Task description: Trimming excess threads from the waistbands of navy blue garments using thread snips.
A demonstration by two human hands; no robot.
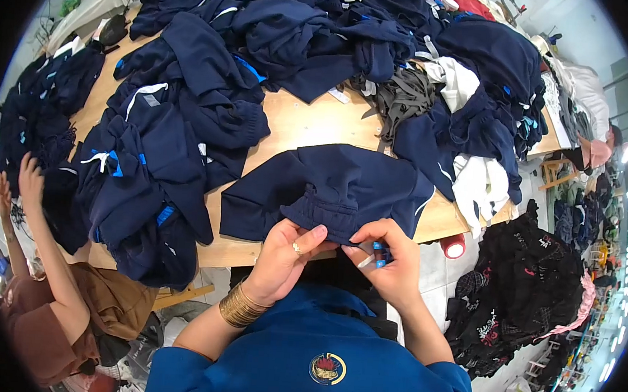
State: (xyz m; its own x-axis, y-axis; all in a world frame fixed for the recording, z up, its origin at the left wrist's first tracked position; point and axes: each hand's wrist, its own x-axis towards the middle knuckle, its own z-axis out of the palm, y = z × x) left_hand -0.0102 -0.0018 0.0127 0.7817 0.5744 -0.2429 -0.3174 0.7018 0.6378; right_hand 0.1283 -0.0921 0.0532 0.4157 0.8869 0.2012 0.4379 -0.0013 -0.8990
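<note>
A navy blue garment (323,171) lies spread on the wooden table right in front of me. Its gathered, ribbed edge (327,213) is drawn up toward me at the near rim of the table. My left hand (283,259) pinches this edge between thumb and fingers on its left part. On the right part, thumb and forefinger of my right hand (394,264) grip the same edge, close to the left hand. A small blue object (379,255) is tucked against the fingers of my right hand; its kind is hard to make out.
Heaps of navy garments (280,39) ring the wooden table (304,120), with grey straps (399,97) and white cloth (478,186) at right. Black clothes (523,302) are piled at lower right. Another person's arms (52,245) reach in at left.
</note>
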